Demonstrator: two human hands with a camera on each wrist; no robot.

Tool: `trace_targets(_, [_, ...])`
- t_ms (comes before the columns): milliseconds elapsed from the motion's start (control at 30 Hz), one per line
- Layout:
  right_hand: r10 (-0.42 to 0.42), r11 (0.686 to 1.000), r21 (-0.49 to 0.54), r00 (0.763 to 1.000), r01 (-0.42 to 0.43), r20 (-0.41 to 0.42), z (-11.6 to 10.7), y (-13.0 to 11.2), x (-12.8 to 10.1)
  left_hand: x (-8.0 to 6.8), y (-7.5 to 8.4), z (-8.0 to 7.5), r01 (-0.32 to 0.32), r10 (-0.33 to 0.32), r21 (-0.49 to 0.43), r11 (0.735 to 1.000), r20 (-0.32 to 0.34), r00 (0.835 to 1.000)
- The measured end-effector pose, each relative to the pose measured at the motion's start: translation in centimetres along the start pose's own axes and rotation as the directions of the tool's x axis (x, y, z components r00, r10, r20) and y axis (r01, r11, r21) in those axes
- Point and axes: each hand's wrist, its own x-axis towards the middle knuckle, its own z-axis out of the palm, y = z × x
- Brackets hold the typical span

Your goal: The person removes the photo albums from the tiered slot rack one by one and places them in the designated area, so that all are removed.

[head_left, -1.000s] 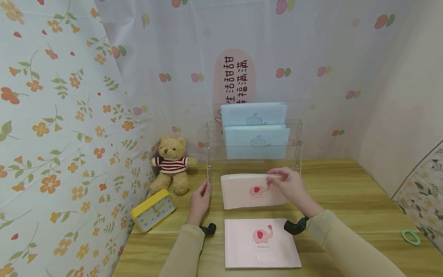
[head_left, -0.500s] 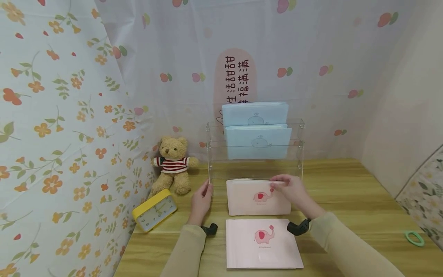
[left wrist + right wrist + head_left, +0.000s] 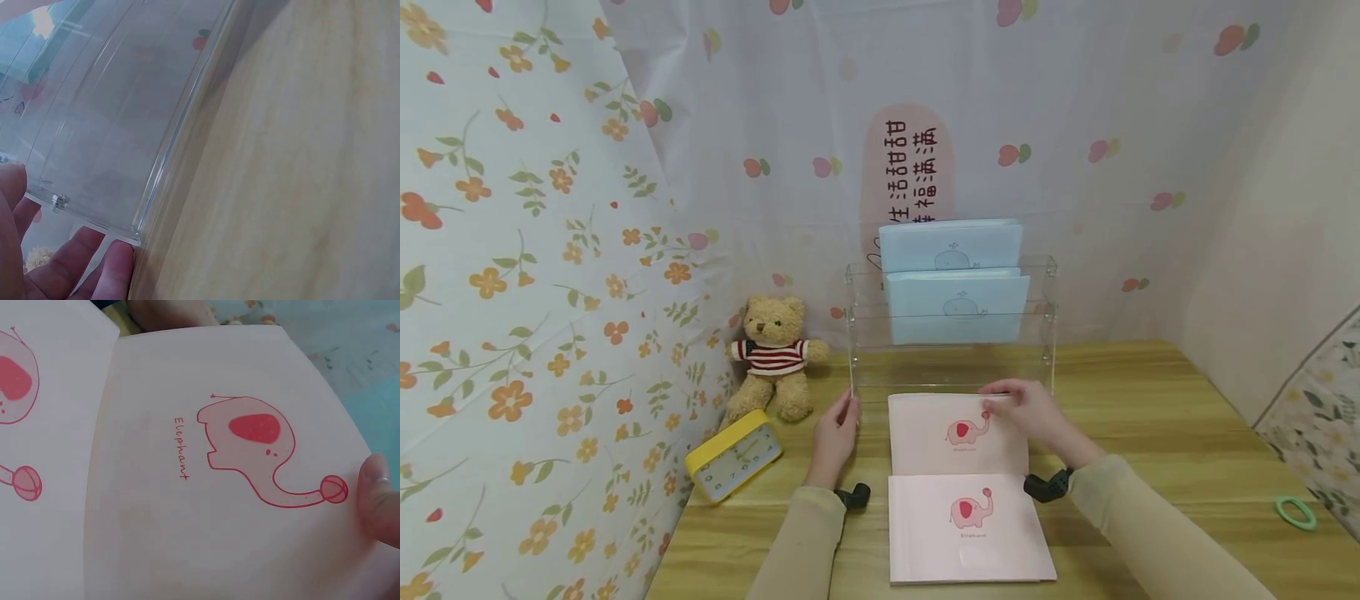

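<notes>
Left hand (image 3: 835,433) fingers extended forward, right hand (image 3: 1030,410) in pinching grip, both forearms reaching ahead

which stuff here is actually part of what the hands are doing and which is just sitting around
In use:
right hand holding the upper pink elephant notebook
left hand touching the clear acrylic rack
second pink notebook
blue whale notebooks in the rack

Lying about:
teddy bear
yellow clock
green ring

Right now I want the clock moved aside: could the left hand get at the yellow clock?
Probably yes. The left hand rests at the clear rack's corner, and the yellow clock lies just to its left on bare table, with nothing between.
</notes>
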Motion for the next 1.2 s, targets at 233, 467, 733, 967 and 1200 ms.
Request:
trace_targets(233, [-0.078,0.996,-0.04,0.997,0.078,-0.019,0.1,0.6,0.2,-1.3,3.3,-1.3,0.034,-0.033,-0.035,0.999,0.018,0.999])
trace_targets(467, [-0.125,0.991,-0.044,0.992,0.124,-0.012,0.4,1.3,0.1,-1.6,3.8,-1.6,0.06,-0.058,-0.04,0.997,0.032,0.998])
trace_targets(733, [-0.142,0.989,-0.031,0.99,0.142,-0.003,0.7,1.9,-0.1,-1.8,4.1,-1.8,0.054,-0.053,-0.043,0.998,0.035,0.998])
trace_targets(967, [-0.115,0.992,-0.044,0.993,0.115,0.004,1.1,2.1,-0.7,-1.7,4.0,-1.7,0.068,-0.065,-0.049,0.996,0.054,0.996])
trace_targets(1200, [-0.108,0.991,-0.075,0.994,0.108,0.004,1.6,3.1,-0.8,-0.6,1.6,-0.6,0.019,-0.019,-0.022,1.0,0.019,1.0])
